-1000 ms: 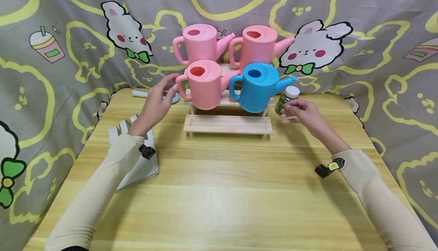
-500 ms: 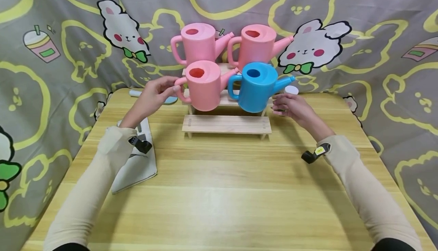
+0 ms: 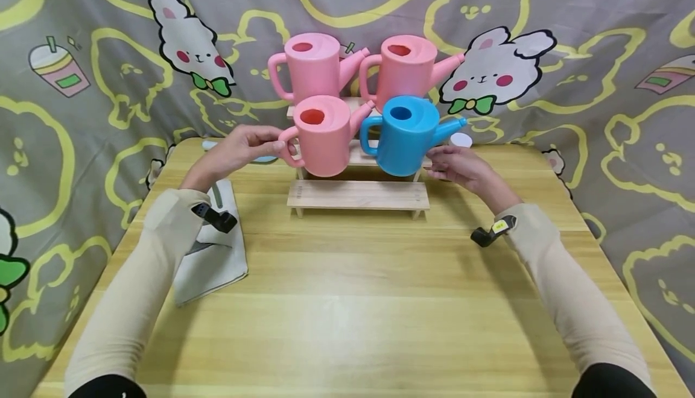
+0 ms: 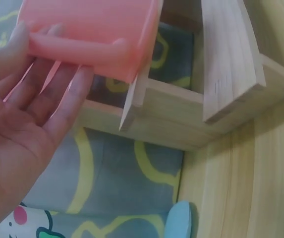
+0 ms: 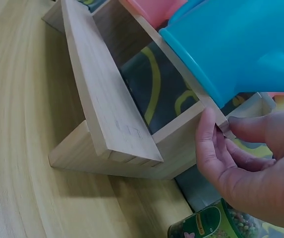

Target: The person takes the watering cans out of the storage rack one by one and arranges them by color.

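My left hand [image 3: 247, 146] is at the handle of the front pink watering can [image 3: 324, 142], which stands on the middle step of a wooden tiered stand [image 3: 358, 195]. In the left wrist view, the thumb lies on one end of the handle [image 4: 77, 49] and the fingers curl behind it. My right hand [image 3: 458, 167] is at the right end of that same step, beside a blue watering can [image 3: 404, 138]. The right wrist view has thumb and fingers pinching the board end [image 5: 220, 121], just below the blue can.
Two more pink watering cans [image 3: 314, 66] stand on the top step. Behind my right hand is a jar [image 5: 216, 220] with a white lid [image 3: 460, 140]. A pale glove [image 3: 214, 253] lies under my left forearm, and a light-blue tool [image 4: 179, 220] lies behind my left hand.
My left hand has moved right onto the front pink can's handle. My right hand has moved left from beside the jar to the stand's step end. The cans stay on the stand.
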The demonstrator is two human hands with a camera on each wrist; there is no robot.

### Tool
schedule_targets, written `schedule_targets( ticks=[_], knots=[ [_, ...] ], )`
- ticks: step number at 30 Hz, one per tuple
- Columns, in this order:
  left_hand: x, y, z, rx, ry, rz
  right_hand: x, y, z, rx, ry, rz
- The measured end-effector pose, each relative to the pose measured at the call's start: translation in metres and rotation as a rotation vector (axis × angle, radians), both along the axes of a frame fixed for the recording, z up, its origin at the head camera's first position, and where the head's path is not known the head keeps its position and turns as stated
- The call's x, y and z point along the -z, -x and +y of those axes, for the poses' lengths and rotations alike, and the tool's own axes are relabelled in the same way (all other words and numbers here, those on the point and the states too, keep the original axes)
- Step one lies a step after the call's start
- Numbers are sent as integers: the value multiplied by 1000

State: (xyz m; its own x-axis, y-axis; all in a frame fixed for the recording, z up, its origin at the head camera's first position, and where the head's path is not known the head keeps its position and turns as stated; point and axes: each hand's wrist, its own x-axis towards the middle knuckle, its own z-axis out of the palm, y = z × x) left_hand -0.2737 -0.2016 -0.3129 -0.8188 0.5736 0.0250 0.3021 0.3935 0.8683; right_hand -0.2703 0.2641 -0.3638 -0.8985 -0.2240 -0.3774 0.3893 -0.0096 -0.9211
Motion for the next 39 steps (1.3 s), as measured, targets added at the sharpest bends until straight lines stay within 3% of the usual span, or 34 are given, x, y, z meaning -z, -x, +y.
schedule_targets(
  ticks=[5,12,20,29,33,36,39],
  knots=[
    [-1,-5,4,57,-45,-36,0,2,2,1,30,-16],
    [1,-17,12,-12,-97,-19,2,4,4,-11,19,-8],
    [4,-36,26,7,-231,-55,5,5,8,-11,43,-3],
    [8,-54,38,57,-191,-47,5,6,6,-30,32,10],
    [10,-68,49,-5,-149,13,5,6,7,-38,26,7],
    [13,-85,57,-53,-141,45,6,6,8,-46,27,11],
    [17,-105,64,-60,-157,80,7,6,8,-51,21,11]
  ],
)
